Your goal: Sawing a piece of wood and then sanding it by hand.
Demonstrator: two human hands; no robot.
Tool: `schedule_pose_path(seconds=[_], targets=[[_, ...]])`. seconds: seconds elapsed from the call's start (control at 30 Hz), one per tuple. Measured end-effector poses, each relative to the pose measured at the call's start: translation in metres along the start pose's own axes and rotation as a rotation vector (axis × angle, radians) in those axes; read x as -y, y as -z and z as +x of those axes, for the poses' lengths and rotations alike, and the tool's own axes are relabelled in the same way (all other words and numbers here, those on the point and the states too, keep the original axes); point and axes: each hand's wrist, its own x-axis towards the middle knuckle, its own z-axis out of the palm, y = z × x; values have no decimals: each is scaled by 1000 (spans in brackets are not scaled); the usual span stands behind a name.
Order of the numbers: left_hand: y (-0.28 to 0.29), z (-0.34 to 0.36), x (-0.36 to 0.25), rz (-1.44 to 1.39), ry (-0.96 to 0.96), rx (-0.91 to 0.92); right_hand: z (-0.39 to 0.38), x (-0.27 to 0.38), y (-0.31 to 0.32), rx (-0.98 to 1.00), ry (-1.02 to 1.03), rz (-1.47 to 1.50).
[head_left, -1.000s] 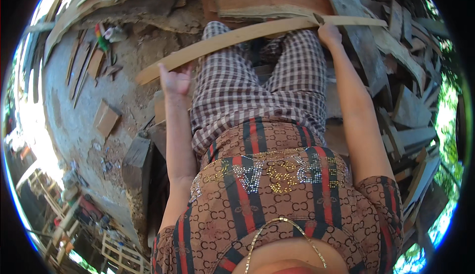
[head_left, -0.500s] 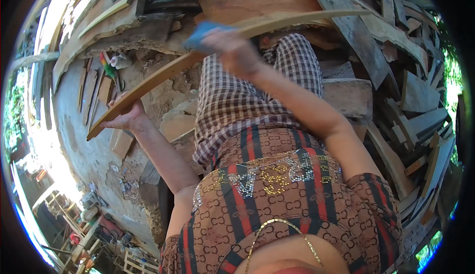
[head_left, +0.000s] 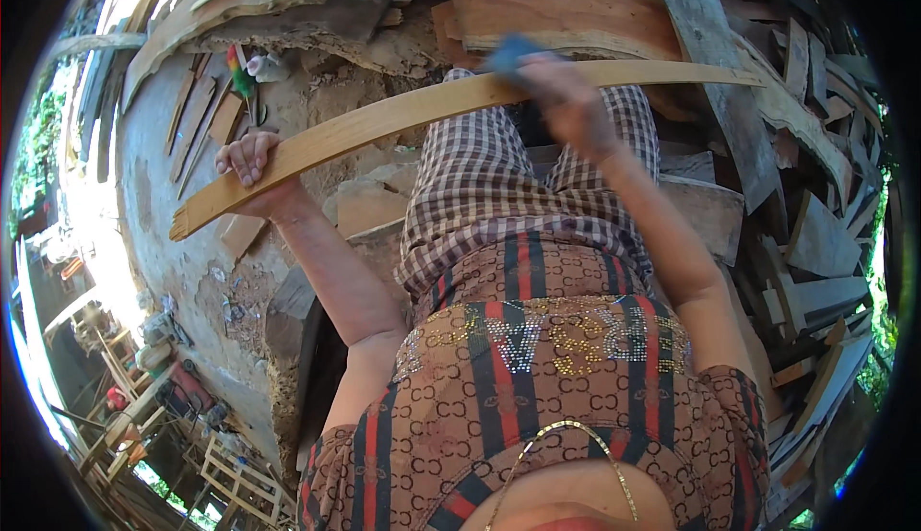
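A long, slightly curved wooden strip [head_left: 384, 124] runs across in front of me, from the lower left to the upper right, over my knees. My left hand [head_left: 255, 174] is closed round it near its left end, fingers curled over the far edge. My right hand [head_left: 568, 107], blurred by motion, presses a piece of blue sandpaper [head_left: 508, 53] against the strip, right of its middle. Part of the blue sheet is hidden under the fingers, and its surface is smeared.
Rough-edged planks [head_left: 566, 1] lie just beyond my knees. A grey board [head_left: 705, 70] slants at the far right, with stacked offcuts [head_left: 825, 234] beside it. On the concrete floor [head_left: 173, 272] to the left are thin wood sticks [head_left: 197, 114] and a red-and-green-handled tool [head_left: 238, 70].
My right hand and the blue sandpaper have moved right along the strip. The left hand's fingers, open under the strip before, now wrap over it. The strip has turned its broad face more toward me.
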Motion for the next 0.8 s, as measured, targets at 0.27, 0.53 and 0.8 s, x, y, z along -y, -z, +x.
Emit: schedule_pose_path(seconds=[0.27,0.53,0.8], targets=[[33,-6,-37,116,-163,-545,-80,-127,139,-46,-915,-725],[11,6,17,373,-187,-536,-7,-59,-13,-113,-311,-387],[-22,-11,80,199,-13,-688,23,-19,-50,-87,-73,-90]])
